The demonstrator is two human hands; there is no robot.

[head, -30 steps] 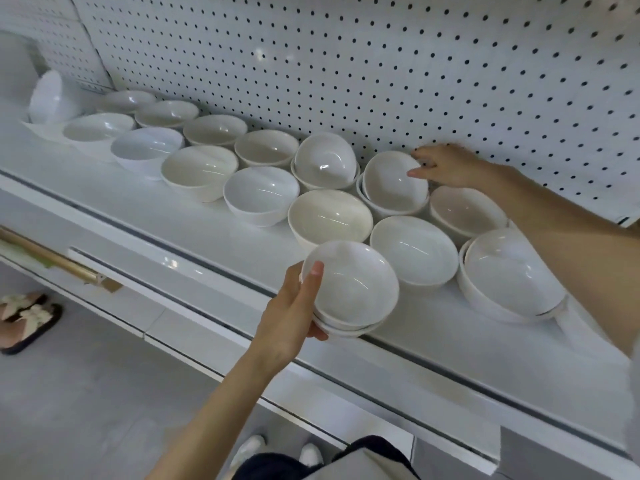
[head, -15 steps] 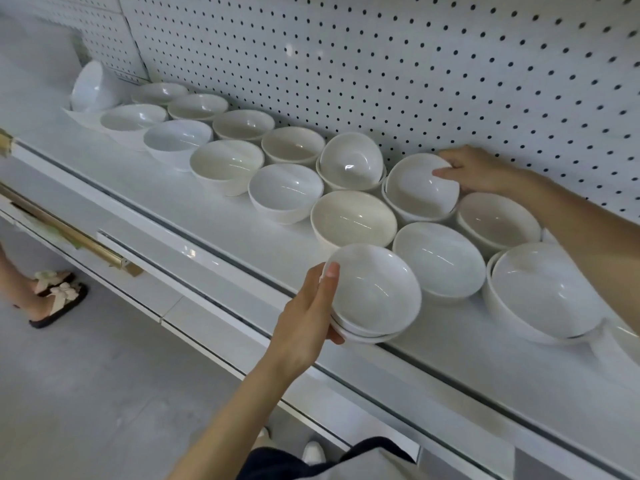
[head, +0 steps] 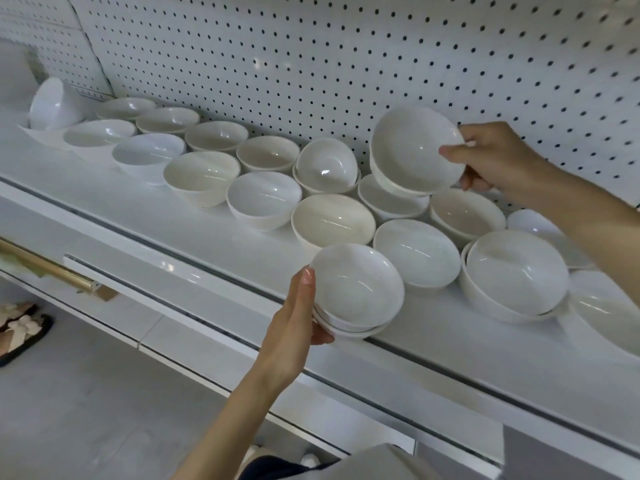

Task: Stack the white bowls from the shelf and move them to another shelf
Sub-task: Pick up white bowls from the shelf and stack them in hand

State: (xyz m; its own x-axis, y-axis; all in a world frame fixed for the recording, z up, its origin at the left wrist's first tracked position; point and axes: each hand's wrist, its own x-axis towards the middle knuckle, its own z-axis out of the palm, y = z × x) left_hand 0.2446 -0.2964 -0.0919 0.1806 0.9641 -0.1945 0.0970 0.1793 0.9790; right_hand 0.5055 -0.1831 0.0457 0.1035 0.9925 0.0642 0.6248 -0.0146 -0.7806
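Left hand [head: 294, 327] grips a small stack of bowls [head: 356, 289] at the shelf [head: 242, 251] front edge, ready to receive more. Right hand [head: 495, 161] pinches a lifted bowl [head: 412, 150] by its rim, above the rear row.

White shelf [head: 207, 237] with two rows of white bowls [head: 263, 199], some nested.

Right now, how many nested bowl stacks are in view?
4: a held stack in the left hand, a lifted stack in the right hand, a back-row stack, a front-right stack. The tilted far-left bowl may make a fifth.
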